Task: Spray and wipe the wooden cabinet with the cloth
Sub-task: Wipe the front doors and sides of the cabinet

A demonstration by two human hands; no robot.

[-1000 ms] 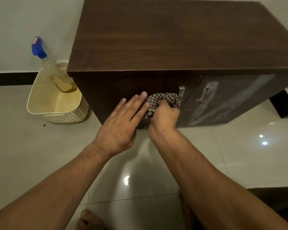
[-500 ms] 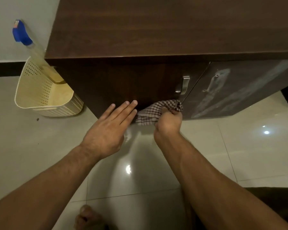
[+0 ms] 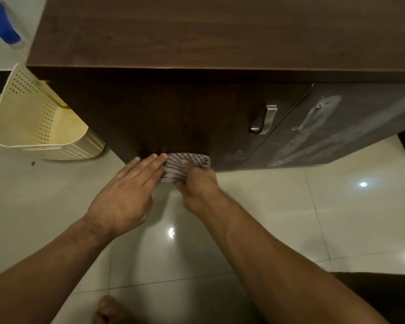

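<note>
Down at the foot of the dark brown wooden cabinet [image 3: 197, 38], the crumpled checked cloth [image 3: 187, 161] is pressed against the bottom edge of the left door, right where that door meets the pale glossy tiled floor [image 3: 278, 206]. The right grip [image 3: 197, 185], a bare hand, is closed round the cloth with its fingers curled into the bunched fabric. The left grip [image 3: 124, 199], also a bare hand, lies flat and open, fingers straight and close together, its fingertips touching the cloth's left side at the base of the door. A curved silver metal handle [image 3: 264, 119] sits on the right edge of that door, above and to the right of the cloth and apart from it. The neighbouring right-hand door [image 3: 337, 122] shows pale streaky smears. Left of the cabinet a cream perforated plastic basket [image 3: 33, 122] stands on the floor just beside the corner, and above it shows a spray bottle with a blue trigger head [image 3: 0, 24], its lower part mostly hidden behind the cabinet top. The toes of a bare foot [image 3: 108, 309] show at the bottom edge.
</note>
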